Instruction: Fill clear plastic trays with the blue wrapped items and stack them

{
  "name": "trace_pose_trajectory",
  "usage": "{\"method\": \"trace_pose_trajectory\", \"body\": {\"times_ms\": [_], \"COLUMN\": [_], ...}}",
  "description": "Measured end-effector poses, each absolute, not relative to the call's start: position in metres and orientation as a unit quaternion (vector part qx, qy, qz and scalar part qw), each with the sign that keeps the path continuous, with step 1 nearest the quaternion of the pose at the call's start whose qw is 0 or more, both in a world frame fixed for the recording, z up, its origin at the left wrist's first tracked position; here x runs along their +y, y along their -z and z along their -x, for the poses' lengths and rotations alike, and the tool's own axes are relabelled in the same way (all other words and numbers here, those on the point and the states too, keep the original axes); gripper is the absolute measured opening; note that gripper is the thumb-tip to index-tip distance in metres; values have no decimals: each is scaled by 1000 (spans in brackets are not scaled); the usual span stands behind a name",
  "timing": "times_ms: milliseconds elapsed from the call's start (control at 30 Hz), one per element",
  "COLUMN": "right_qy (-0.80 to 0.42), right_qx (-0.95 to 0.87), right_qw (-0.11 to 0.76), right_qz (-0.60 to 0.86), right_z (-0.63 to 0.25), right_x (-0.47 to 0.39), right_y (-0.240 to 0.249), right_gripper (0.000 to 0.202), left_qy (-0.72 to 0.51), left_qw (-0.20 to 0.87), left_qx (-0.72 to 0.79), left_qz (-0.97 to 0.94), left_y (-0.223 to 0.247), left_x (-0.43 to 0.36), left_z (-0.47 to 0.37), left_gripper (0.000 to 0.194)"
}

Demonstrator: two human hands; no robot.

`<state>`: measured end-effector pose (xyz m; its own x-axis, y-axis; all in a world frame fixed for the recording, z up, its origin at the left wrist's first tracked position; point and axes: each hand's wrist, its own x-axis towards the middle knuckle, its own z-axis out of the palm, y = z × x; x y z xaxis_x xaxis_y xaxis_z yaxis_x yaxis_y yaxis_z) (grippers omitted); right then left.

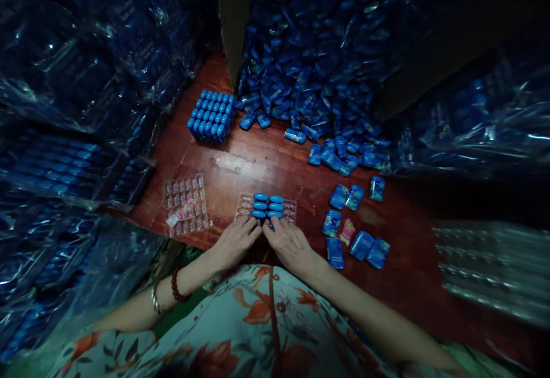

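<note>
Both my hands meet at the near edge of a clear moulded tray (291, 209) on the reddish table. Blue glossy oval-topped pieces (259, 206) stand in two columns in its middle, and clear cavities show on either side. My left hand (238, 239) has its fingers bent together at the nearest pieces of the left column. Opposite it, my right hand (292, 241) has its fingertips on the nearest pieces of the right column. Fingers hide the lowest pieces, so how they are held is partly out of sight.
An empty clear tray (197, 217) with a pink packet lies left. Behind it stands a block of blue pieces (210, 115). A large heap of blue packs (301, 80) fills the back; several loose packs (361, 245) lie right. Clear trays (494, 269) are stacked far right.
</note>
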<state>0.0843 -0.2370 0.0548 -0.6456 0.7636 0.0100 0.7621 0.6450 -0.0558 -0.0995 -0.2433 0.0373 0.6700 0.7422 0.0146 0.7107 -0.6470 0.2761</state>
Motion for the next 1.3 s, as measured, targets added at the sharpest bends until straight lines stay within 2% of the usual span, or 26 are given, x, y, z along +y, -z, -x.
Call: {"method": "trace_pose_trajectory", "body": {"times_ms": [167,267,333,400,467,567,700,800,933,1033,1133,1233,1300], "right_qy": [-70,-96,-79,-61,-76,-171,-310,-330,-337,-383,-405,-419,-448], "right_qx": [-887,-823,-743,-660,-604,-593,-584,-478,-301,-237,-200,-224,-292], "right_qw": [121,249,294,272,215,158,162,259,447,547,596,604,568], "right_qz": [440,501,596,698,764,771,733,772,772,706,664,640,625], "right_z": [-93,-119,-146,-175,-198,-212,-211,-221,-238,-237,-223,-201,-184], "right_x": [-240,-248,-254,-256,-252,-236,-221,-229,-253,-266,-268,-265,-262], "right_y": [-38,-31,-27,-23,-19,-12,-6,-5,-13,-24,-31,-32,-28], "right_gripper": [35,35,30,31,44,53,37,40,52,49,42,35,33], "left_qy": [5,-61,-127,-186,-243,-286,-157,-55,-18,-19,-33,-85,-124], "left_qw": [106,78,42,-5,-33,31,142,140,125,130,174,240,295], "left_qx": [386,392,404,426,436,376,372,430,451,457,440,396,381], "left_qz": [-916,-915,-905,-885,-866,-881,-904,-890,-883,-880,-880,-882,-867], "left_y": [-40,-35,-32,-33,-37,-42,-44,-37,-20,-16,-29,-50,-63], "left_x": [-230,-224,-224,-225,-226,-217,-183,-158,-152,-165,-187,-213,-229], "left_z": [82,85,89,87,76,35,-46,-98,-131,-128,-97,-38,8], "left_gripper": [27,33,40,43,39,28,35,45,45,42,38,32,29]}}
